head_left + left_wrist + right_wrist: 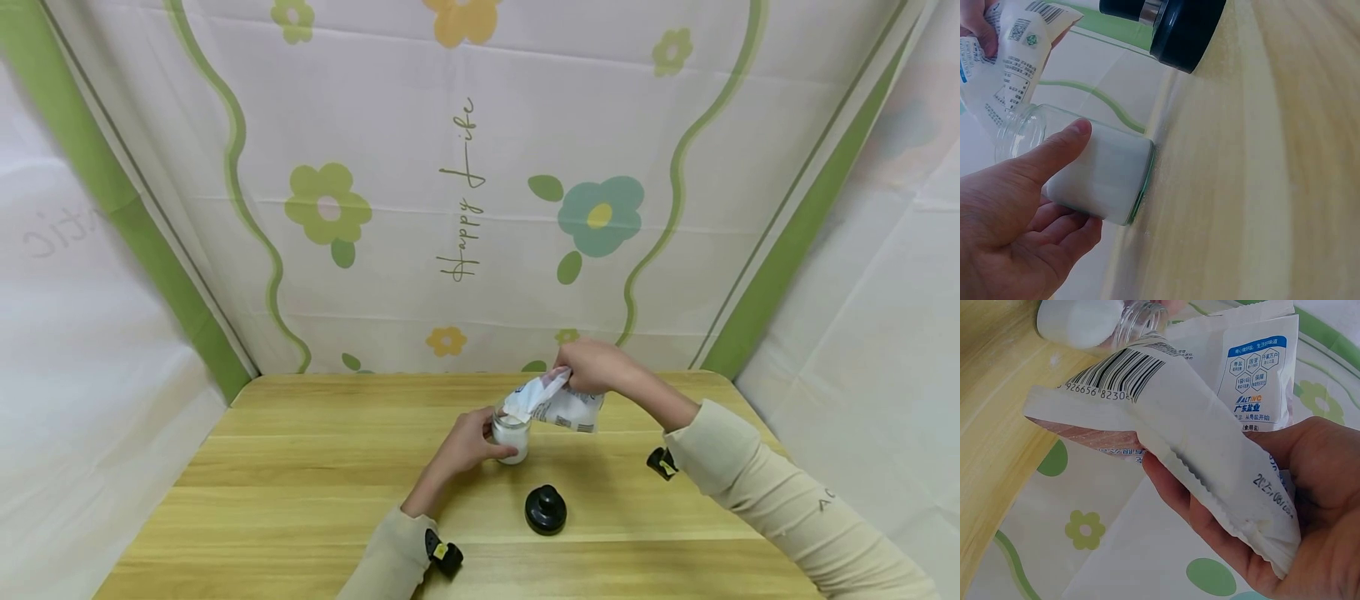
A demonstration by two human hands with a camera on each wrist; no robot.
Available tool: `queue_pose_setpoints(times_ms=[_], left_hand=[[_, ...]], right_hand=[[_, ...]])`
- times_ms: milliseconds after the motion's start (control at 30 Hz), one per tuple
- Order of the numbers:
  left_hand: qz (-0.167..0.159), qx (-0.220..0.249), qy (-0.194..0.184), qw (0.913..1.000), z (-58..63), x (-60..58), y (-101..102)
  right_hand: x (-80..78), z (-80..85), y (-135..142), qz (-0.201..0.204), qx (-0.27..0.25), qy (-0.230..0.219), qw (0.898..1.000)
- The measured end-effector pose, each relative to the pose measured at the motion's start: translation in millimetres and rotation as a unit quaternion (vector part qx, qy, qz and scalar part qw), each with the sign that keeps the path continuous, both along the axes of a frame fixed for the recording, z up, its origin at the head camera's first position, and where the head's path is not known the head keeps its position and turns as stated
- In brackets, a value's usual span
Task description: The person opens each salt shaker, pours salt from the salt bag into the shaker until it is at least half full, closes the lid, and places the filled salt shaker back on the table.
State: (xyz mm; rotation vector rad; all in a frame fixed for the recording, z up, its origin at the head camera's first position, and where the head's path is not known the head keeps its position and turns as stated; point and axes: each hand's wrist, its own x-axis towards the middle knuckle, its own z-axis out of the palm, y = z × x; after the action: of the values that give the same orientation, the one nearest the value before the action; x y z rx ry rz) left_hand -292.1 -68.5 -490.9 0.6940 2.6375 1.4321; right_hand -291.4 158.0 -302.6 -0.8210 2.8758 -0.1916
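My left hand (467, 442) grips a clear glass jar (512, 443) standing on the table, thumb on one side and fingers round the other. White contents fill much of the jar (1100, 165), up to below its threaded neck. Above and to the right, my right hand (597, 367) clutches a white printed salt bag (572, 410), crumpled in its grip. The bag's end lies at the jar's mouth, tilted down. In the right wrist view the bag (1191, 394) shows a barcode and blue print; whether salt is flowing is hidden.
A round black lid (546, 510) with a knob sits on the wooden table (315, 467), nearer me than the jar. Behind the table hangs a flowered cloth (405, 208), with more cloth at both sides. Black straps with small devices (446, 557) circle both sleeves.
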Motion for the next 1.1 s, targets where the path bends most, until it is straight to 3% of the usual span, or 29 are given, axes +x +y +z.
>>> queue_pose_setpoints(times_ms=[1100], left_hand=[[-0.003,0.005,-0.011,0.9999,-1.3,-1.0,-0.7]], right_hand=[[-0.3,0.5,-1.8,-0.01,-0.001,-0.005,1.0]])
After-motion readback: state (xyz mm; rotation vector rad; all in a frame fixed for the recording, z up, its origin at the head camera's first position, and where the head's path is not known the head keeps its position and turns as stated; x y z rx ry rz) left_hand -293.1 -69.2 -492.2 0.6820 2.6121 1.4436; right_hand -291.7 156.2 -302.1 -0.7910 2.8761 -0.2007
